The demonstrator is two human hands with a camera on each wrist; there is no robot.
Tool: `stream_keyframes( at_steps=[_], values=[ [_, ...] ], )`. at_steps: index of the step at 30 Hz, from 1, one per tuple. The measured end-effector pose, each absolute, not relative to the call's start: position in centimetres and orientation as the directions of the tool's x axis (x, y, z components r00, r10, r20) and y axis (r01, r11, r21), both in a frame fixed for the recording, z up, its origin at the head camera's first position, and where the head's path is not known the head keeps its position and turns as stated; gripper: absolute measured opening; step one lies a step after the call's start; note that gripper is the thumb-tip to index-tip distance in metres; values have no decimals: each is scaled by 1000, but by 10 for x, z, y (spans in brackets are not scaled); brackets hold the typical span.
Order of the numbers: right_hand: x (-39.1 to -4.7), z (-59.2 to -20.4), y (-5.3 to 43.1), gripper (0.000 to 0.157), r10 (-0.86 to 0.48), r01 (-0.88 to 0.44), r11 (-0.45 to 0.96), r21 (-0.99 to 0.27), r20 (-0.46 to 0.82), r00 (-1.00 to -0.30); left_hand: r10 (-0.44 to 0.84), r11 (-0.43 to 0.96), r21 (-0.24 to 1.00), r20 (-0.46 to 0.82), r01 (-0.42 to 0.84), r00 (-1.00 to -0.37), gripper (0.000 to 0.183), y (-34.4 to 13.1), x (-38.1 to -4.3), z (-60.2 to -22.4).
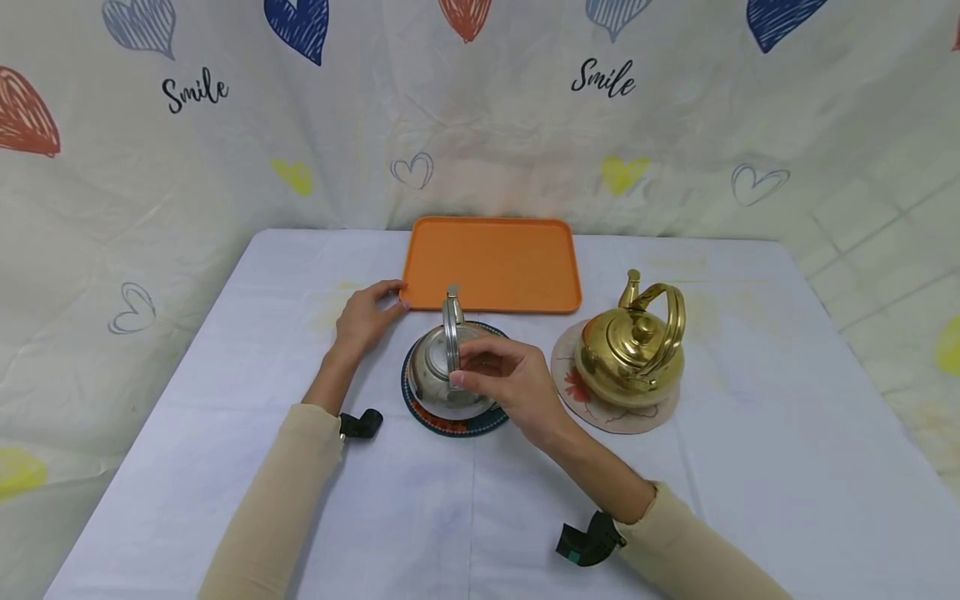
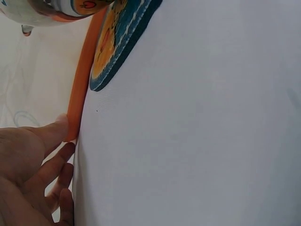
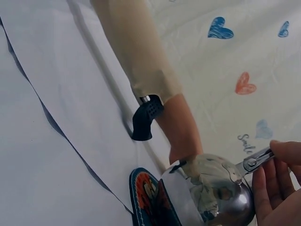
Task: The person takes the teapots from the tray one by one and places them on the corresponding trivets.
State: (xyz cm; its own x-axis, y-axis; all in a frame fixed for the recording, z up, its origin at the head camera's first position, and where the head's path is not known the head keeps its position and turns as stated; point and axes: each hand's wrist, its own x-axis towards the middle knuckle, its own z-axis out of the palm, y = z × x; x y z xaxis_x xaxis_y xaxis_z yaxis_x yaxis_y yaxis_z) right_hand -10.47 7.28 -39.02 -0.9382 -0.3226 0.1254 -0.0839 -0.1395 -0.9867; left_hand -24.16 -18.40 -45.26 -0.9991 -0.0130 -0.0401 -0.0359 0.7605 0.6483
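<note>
A silver teapot with an upright handle is over a round blue-and-orange patterned coaster, its spout pointing away; whether its base touches the coaster I cannot tell. My right hand pinches the handle between thumb and fingers, seen close in the right wrist view beside the shiny pot. At the near left corner of a flat orange tray, my left hand holds the rim with thumb and fingertips. The left wrist view cuts off most of the pot.
To the right, a gold teapot stands on a round pale floral coaster, near my right hand. A white cloth covers the table. Behind its back edge hangs a sheet with printed hearts.
</note>
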Motion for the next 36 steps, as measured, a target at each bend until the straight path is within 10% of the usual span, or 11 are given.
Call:
stream_keyframes(
  at_steps=[24,36],
  values=[
    [-117,-385,84,23,-372,-127,-42,-991,133,-919,-11,770,638,-23,-24,-1000,44,-182,-240,-451],
    [-147,-359,111,31,-248,-235,258,-937,171,-953,-9,780,624,-48,-37,-999,44,-178,-241,-448]
  ],
)
